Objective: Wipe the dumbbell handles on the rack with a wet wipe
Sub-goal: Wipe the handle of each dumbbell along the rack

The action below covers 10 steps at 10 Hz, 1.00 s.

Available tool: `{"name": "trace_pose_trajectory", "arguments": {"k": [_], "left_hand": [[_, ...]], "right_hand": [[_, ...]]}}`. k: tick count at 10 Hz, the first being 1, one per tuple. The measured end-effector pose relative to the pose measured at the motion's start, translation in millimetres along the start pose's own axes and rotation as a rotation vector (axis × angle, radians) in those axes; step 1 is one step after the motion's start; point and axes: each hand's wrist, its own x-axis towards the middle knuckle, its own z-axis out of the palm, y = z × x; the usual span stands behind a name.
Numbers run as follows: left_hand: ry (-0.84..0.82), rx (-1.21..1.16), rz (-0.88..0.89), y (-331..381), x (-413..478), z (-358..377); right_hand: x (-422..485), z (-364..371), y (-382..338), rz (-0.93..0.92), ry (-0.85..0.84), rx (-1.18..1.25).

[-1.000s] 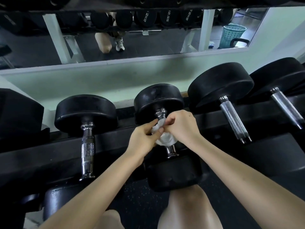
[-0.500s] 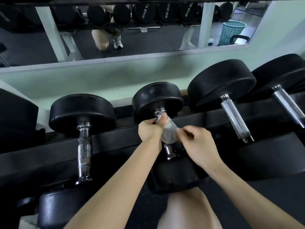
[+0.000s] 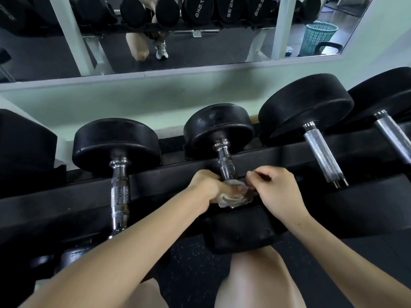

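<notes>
**Wipe bunched at the near end of the middle handle**

Wet wipe (image 3: pixel 231 197), white and crumpled, sits wrapped round the near end of the middle dumbbell's handle (image 3: pixel 226 165), just above that dumbbell's near head (image 3: pixel 242 230). The far, knurled part of the handle shows bare up to the far head (image 3: pixel 219 127).

The left hand (image 3: pixel 206 190) grips the wipe from the left, its fingers curled round the wad and the bar beneath it. The right hand (image 3: pixel 275 192) sits just to the right, its fingers (image 3: pixel 259 173) bent inward with the tips at the wipe's right edge. Whether they pinch the cloth or only touch it cannot be told.

All the dumbbells lie across the black rack (image 3: pixel 66 203), their handles running from far to near. To the left lies another dumbbell with a chrome handle (image 3: pixel 120 192). To the right lies a larger one with a longer handle (image 3: pixel 322 156), and a further handle (image 3: pixel 395 138) shows at the right edge.

Behind the rack, a wall mirror (image 3: pixel 200 63) reflects more dumbbells and a teal basket (image 3: pixel 320 36). The person's bare knee (image 3: pixel 251 278) shows below the near head.
</notes>
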Motion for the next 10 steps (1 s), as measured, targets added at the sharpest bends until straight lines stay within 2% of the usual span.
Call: {"name": "trace_pose_trajectory", "arguments": {"k": [1, 2, 4, 6, 7, 8, 10], "left_hand": [[0.037, -0.494, -0.098, 7.6, 11.4, 0.1], [0.066, -0.377, 0.018, 3.9, 16.4, 1.0], [0.098, -0.338, 0.167, -2.3, 12.7, 3.5], [0.243, 0.039, 0.143, -8.8, 2.1, 4.2], [0.218, 0.02, 0.18, -10.1, -5.0, 3.7], [0.136, -0.101, 0.186, -9.2, -12.0, 1.8], [0.255, -0.3, 0.195, -1.3, -11.3, 3.7]], "right_hand": [[0.1, 0.0, 1.0, 0.003, 0.013, 0.001], [-0.6, -0.1, 0.5, 0.008, 0.019, -0.008], [-2.2, -0.8, -1.2, -0.002, 0.011, 0.0], [-1.0, -5.1, -10.5, -0.024, -0.181, -0.005], [0.4, -5.0, -10.6, -0.008, -0.205, -0.022], [1.0, -4.8, -7.1, 0.016, -0.205, 0.042], [-0.4, -4.4, -4.0, 0.012, -0.15, 0.178]]}}
